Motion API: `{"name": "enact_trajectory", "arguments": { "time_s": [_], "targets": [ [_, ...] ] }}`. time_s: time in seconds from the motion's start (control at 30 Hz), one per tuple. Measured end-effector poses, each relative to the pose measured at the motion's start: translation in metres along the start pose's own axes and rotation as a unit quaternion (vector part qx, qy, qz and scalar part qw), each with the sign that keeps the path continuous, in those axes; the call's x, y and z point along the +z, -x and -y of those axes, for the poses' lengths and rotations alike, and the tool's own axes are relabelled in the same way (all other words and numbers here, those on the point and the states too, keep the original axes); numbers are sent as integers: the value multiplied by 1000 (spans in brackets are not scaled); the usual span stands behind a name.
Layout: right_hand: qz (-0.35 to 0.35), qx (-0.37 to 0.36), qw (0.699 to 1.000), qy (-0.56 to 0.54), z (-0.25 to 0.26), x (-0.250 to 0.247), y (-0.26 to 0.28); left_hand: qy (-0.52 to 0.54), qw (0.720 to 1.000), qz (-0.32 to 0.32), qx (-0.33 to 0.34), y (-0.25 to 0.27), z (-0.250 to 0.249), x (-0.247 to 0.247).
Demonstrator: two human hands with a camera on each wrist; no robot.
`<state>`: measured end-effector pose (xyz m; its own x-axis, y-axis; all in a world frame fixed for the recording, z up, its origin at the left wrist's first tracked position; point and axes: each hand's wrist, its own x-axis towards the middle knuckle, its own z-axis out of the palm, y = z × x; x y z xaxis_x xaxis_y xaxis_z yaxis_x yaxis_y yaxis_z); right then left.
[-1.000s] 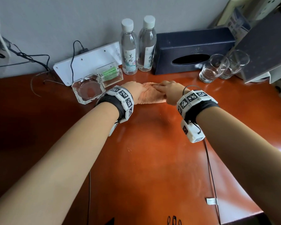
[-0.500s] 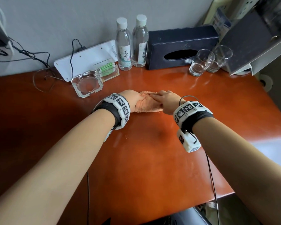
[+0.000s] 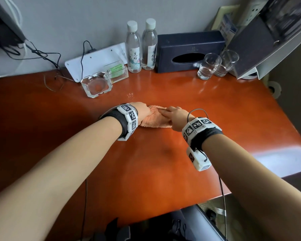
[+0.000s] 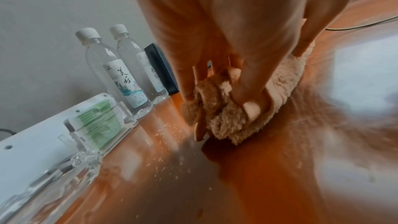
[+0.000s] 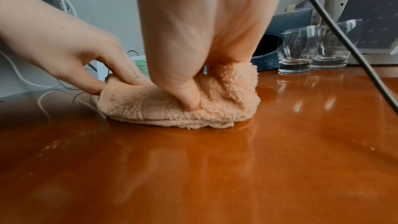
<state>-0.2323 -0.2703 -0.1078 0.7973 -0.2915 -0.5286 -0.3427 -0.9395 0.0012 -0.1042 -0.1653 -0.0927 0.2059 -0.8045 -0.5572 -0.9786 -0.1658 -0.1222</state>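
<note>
Peach terry cloth (image 3: 152, 120) lies bunched on the worktop (image 3: 146, 171); fingers of left hand (image 3: 141, 110) and right hand (image 3: 177, 117) curl round its ends. Hazard: sweeping with a loose bunch may scatter crumbs (image 4: 165, 131).

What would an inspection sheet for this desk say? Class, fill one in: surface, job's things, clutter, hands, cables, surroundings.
Surface: glossy orange-brown table; pale crumbs scattered just behind the cloth.
Job's things: fluffy peach cloth, folded and bunched, lying on the table.
Clutter: glass ashtray, clear box of green sachets, two water bottles, dark tissue box, two glasses, all along the back edge.
Hands: left hand grips the cloth's left end; right hand presses its thumb into the cloth, fingers over the top.
Cables: black cable runs to a white board; thin wire loop lies back left; wrist cable hangs off the table.
Surroundings: grey wall behind.
</note>
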Motion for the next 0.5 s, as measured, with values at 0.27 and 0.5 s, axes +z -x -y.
{"name": "enact_trajectory", "arguments": {
  "time_s": [0.27, 0.5],
  "targets": [
    [-2, -9, 1000, -10, 6, 12, 11, -48, 998, 41, 20, 22, -16, 1],
    [-50, -6, 997, -61, 7, 2, 12, -8, 999, -19, 32, 27, -10, 14]
  ]
}}
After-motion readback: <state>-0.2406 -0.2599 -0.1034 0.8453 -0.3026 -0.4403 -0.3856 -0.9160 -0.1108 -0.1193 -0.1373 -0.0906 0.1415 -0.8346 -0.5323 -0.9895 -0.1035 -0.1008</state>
